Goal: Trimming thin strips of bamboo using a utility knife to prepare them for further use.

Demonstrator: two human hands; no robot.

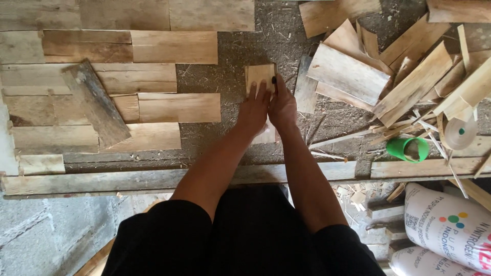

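Down on the sawdust-strewn floor (230, 71), both hands meet over a small square wood block (260, 76). The left hand (253, 112) lies flat with its fingers spread across the block's near edge, pressing rather than gripping. The right hand (282, 105) rests just beside it, fingers curled round a dark marker (274, 80) whose tip touches the block's right side. The block lies on bare floor between two lots of timber: planks (117, 76) laid in neat rows to the left, with one grey board (95, 102) slanted across them, and a loose pile of offcuts (388, 66) to the right. Near that pile stand a green cup (406, 149) and a tape roll (460, 133). White printed sacks (445, 225) lie at lower right.
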